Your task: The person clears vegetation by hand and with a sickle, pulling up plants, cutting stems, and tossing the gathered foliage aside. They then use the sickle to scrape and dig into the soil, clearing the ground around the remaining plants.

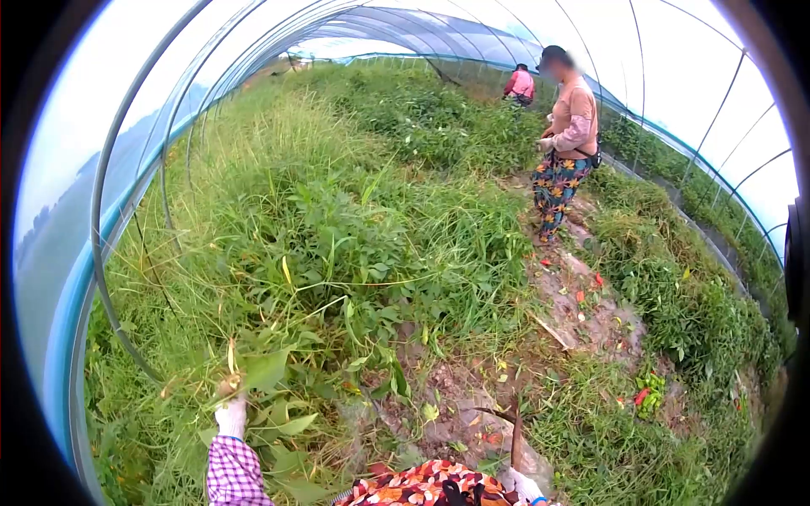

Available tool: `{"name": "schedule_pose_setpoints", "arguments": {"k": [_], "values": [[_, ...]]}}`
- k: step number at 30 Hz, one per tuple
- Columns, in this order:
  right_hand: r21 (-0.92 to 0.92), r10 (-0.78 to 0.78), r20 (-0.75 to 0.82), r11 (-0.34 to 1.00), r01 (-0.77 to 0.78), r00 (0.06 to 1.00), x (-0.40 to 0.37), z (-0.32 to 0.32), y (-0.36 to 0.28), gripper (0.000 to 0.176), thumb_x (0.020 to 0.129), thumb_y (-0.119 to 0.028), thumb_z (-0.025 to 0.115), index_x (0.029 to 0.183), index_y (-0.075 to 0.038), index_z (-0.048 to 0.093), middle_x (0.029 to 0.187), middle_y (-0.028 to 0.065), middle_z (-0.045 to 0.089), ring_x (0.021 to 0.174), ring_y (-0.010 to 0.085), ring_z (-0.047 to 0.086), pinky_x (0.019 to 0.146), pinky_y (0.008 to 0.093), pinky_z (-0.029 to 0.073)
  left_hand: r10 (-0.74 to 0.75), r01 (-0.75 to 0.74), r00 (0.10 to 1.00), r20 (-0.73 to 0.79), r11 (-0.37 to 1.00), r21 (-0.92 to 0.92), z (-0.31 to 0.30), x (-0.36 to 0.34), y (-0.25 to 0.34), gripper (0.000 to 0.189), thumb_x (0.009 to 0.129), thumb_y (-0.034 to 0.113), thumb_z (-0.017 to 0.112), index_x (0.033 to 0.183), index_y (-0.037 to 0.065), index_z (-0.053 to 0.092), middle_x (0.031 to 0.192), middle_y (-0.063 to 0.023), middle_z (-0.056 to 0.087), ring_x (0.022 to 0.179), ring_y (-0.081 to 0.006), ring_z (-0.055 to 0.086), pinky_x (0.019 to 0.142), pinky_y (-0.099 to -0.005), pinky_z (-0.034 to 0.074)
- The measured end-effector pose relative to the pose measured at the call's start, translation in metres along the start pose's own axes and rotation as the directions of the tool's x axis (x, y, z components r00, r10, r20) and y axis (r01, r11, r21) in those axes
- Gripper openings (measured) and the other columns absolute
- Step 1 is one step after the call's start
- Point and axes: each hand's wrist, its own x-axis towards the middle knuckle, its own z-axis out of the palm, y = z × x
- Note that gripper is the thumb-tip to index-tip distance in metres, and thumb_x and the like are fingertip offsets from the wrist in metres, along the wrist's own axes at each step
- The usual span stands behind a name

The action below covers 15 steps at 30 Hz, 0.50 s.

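My left hand [229, 415], in a white glove, is closed around the stems of a broad-leaved weed [268, 369] at the lower left. Pale stem ends poke up above the fist, and large leaves hang to its right. My right hand [525, 487], gloved too, is low at the bottom edge, partly cut off by the frame. It grips the brown handle of a sickle [516, 443], which points upward. The thin dark blade curves off to the left over the ground. Between the hands shows my patterned clothing [434, 482].
Dense grass and leafy plants [337, 228] fill the bed ahead. Metal hoops [99, 211] and a blue edge rail [72, 304] run along the left. A co-worker [569, 143] stands on the path at right, another person [521, 86] farther back. Red and green peppers [648, 398] lie at right.
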Motion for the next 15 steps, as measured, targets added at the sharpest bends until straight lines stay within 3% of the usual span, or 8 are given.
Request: {"name": "schedule_pose_setpoints", "arguments": {"k": [2,6,7,8,10,11,12,15], "values": [[0.054,0.058,0.017,0.997,-0.059,0.998,0.008,0.001,0.042,0.017,0.089,-0.017,0.063,0.100,-0.004,0.059,0.077,0.0101,0.063,0.063,0.0227,0.060,0.056,0.0354,0.046,0.123,-0.154,0.988,0.097,0.882,0.445,0.013,-0.019,0.003,0.032,0.093,0.032,0.057,0.109,0.005,0.063,0.107,-0.0131,0.066,0.092,-0.0299,0.064,0.082,-0.0386,0.051],[-0.026,0.054,0.070,0.998,-0.053,0.996,0.024,0.003,0.101,0.012,0.092,-0.018,0.059,0.089,-0.007,0.054,0.071,0.0065,0.056,0.060,0.0211,0.055,0.055,0.0329,0.044,-0.052,0.036,0.992,0.118,0.991,0.132,0.024,-0.041,-0.003,0.030,0.091,0.027,0.060,0.109,0.004,0.062,0.107,-0.0146,0.065,0.092,-0.0259,0.064,0.078,-0.0371,0.052],[-0.060,0.033,0.097,0.998,-0.027,0.995,0.030,0.002,0.120,0.013,0.092,-0.018,0.058,0.087,-0.008,0.053,0.069,0.0056,0.054,0.059,0.0208,0.053,0.055,0.0323,0.043,0.167,-0.208,0.975,0.146,0.917,0.341,0.011,-0.044,-0.007,0.034,0.090,0.029,0.061,0.112,0.003,0.060,0.107,-0.0150,0.065,0.092,-0.0257,0.064,0.078,-0.0363,0.051],[-0.103,-0.005,0.130,0.995,0.019,0.991,0.037,0.002,0.141,0.015,0.093,-0.018,0.058,0.084,-0.008,0.051,0.068,0.0046,0.052,0.059,0.0204,0.052,0.055,0.0317,0.042,0.006,0.009,0.990,0.142,0.995,-0.104,0.007,-0.042,-0.019,0.038,0.091,0.032,0.062,0.116,0.002,0.059,0.112,-0.0152,0.063,0.093,-0.0246,0.063,0.080,-0.0369,0.051],[-0.170,-0.113,0.210,0.974,0.150,0.971,0.061,0.001,0.178,0.019,0.094,-0.018,0.056,0.079,-0.010,0.048,0.064,0.0028,0.049,0.057,0.0196,0.050,0.054,0.0304,0.041,0.030,-0.038,0.987,-0.156,0.998,-0.046,-0.018,-0.058,-0.003,0.040,0.092,0.033,0.062,0.114,0.000,0.060,0.107,-0.0145,0.065,0.089,-0.0233,0.064,0.079,-0.0366,0.051],[-0.168,-0.153,0.244,0.966,0.198,0.958,0.076,0.002,0.189,0.022,0.095,-0.018,0.055,0.076,-0.010,0.047,0.063,0.0019,0.047,0.057,0.0192,0.049,0.054,0.0298,0.041,-0.010,-0.085,0.967,-0.253,0.928,-0.363,-0.029,-0.056,-0.005,0.038,0.092,0.033,0.062,0.111,0.000,0.060,0.098,-0.0118,0.066,0.082,-0.0209,0.063,0.073,-0.0337,0.051],[0.106,0.029,0.234,0.993,-0.056,0.972,0.083,0.009,0.175,0.022,0.096,-0.018,0.054,0.076,-0.010,0.047,0.063,0.0014,0.046,0.056,0.0181,0.048,0.053,0.0292,0.039,-0.040,-0.086,0.967,-0.250,0.878,-0.471,-0.056,-0.065,0.018,0.031,0.093,0.030,0.063,0.106,0.001,0.060,0.089,-0.0083,0.064,0.076,-0.0174,0.060,0.067,-0.0303,0.048],[0.611,0.454,0.379,0.532,-0.587,0.806,0.108,0.022,0.131,0.023,0.097,-0.016,0.050,0.076,-0.009,0.046,0.060,-0.0007,0.042,0.053,0.0145,0.044,0.050,0.0263,0.035,-0.065,-0.033,0.985,-0.160,0.840,-0.541,-0.159,-0.107,0.114,0.014,0.092,0.019,0.063,0.094,0.005,0.061,0.068,0.0004,0.055,0.060,-0.0086,0.050,0.052,-0.0232,0.037]]}}
